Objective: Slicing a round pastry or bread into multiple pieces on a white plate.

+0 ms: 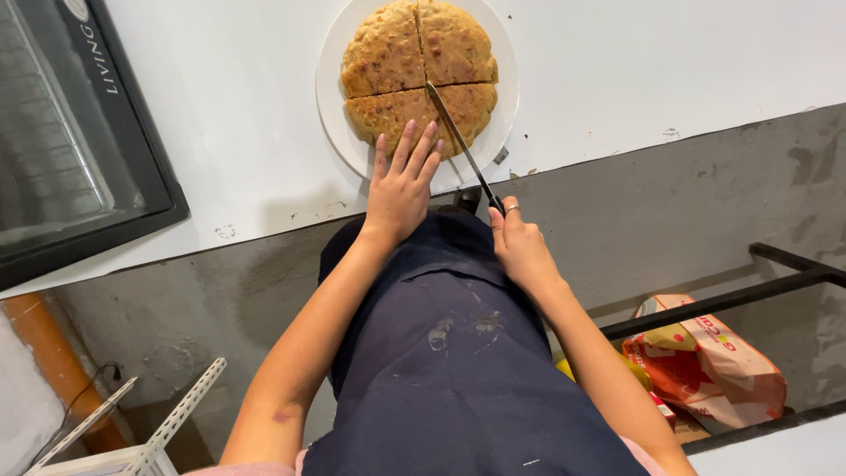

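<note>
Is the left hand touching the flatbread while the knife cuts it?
Touching. The head view shows the left hand with its fingertips pressed flat on the near edge of the flatbread, no gap visible, beside the knife.

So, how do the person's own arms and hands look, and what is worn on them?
Both arms are bare to above the elbow, with no sleeves over the forearms. The right hand wears a thin ring on one finger. The left hand shows no ring, glove or watch. A dark navy apron covers the body between the arms.

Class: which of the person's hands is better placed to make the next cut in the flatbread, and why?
Right. The right hand grips the knife, blade on the flatbread; the left hand only steadies its near edge.
</note>
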